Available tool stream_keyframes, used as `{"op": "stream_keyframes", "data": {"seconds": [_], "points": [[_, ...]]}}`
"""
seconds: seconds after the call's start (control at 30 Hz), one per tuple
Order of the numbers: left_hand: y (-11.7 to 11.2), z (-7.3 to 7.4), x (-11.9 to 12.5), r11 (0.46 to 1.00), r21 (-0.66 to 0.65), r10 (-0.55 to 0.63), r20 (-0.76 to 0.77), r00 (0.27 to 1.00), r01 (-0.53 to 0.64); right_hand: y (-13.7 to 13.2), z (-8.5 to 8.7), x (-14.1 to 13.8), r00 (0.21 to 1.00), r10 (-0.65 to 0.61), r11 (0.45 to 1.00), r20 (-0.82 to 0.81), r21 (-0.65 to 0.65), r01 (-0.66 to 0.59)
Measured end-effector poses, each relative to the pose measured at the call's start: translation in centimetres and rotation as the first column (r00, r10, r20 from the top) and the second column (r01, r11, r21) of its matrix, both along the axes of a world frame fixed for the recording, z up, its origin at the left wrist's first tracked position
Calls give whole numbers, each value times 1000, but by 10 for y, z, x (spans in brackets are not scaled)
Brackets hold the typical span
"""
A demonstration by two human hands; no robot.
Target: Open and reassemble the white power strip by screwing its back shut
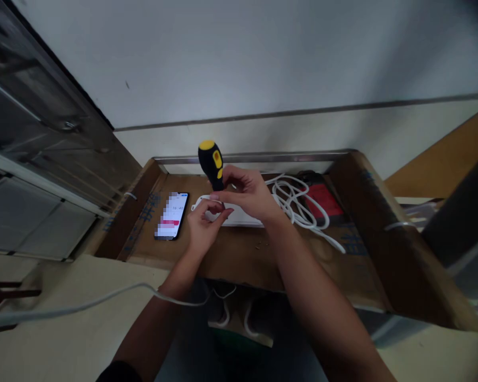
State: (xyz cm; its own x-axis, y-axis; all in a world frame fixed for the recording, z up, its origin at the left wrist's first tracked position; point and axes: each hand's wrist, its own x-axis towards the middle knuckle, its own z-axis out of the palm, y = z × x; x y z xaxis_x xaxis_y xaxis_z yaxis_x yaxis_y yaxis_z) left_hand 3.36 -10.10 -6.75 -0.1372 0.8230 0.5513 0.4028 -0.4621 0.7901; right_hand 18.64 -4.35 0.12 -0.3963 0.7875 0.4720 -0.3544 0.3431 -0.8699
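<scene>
A screwdriver (211, 162) with a black and yellow handle stands nearly upright, handle up. My right hand (249, 193) is closed on it just below the handle, thumb and fingers pinching around the shaft. The screwdriver's tip is hidden behind my fingers. Under both hands lies a long white power strip (242, 216), partly covered. My left hand (205, 225) grips its left end, fingers curled and thumb pointing right, close under the screwdriver. A white cable (290, 196) is coiled at the strip's right.
A phone (172, 216) with a lit screen lies left of my hands. Several small screws (258, 245) are on the cardboard-covered tray (239, 260) in front of the strip. A red and black object (324, 201) sits behind the cable. Raised sides bound the tray; a white wall (263, 63) rises behind.
</scene>
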Motion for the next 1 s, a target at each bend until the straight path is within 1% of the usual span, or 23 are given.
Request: {"op": "stream_keyframes", "data": {"seconds": [0.1,0.17,0.2,0.27,0.37,0.4,0.47,0.53,0.57,0.63,0.73,0.8,0.83,0.87,0.93,1.0], "points": [[-3,6,-1,993,37,-110,-58,992,112,0,-3,3,999,47,999,-6,-26,-47],[-5,7,-2,986,0,-164,-60,985,164,1,-4,4,997,80,996,-18,-40,-81],[-5,6,-3,985,-27,-171,-42,984,170,0,-5,4,995,94,995,-25,-32,-95],[-5,4,-5,987,-60,-147,10,989,147,-1,-4,3,996,78,997,-49,21,-77],[-2,1,-4,994,-80,-64,61,996,69,-2,-3,-1,995,-34,995,-89,86,42],[-1,0,-3,995,-88,-42,70,997,48,-3,-2,-2,993,-63,995,-98,74,70],[0,2,-2,994,-105,-21,80,997,30,-3,-2,-2,992,-77,997,-105,20,80],[1,3,0,993,-111,-21,73,997,30,-3,-2,-1,991,-70,997,-114,-19,69],[2,4,1,993,-113,-24,63,998,31,-3,-2,0,992,-63,998,-106,-17,62],[2,4,2,994,-106,-23,42,999,27,-3,-3,0,996,-65,997,-69,34,67],[3,4,2,995,-90,-28,25,999,30,-5,-6,-2,989,-144,982,-17,120,145],[3,5,1,995,-84,-46,3,999,46,-6,-7,-2,981,-195,975,-4,111,194],[2,6,0,994,-79,-71,-12,997,70,-7,-7,-1,980,-197,977,7,89,196],[1,6,-2,992,-68,-107,-25,994,105,-7,-7,0,982,-185,981,21,62,184],[-2,8,-4,982,-42,-184,-41,982,182,-7,-6,4,991,-123,992,54,18,122],[-4,8,-6,978,-20,-208,-40,977,207,-7,-6,7,995,-58,998,79,1,58]]}}
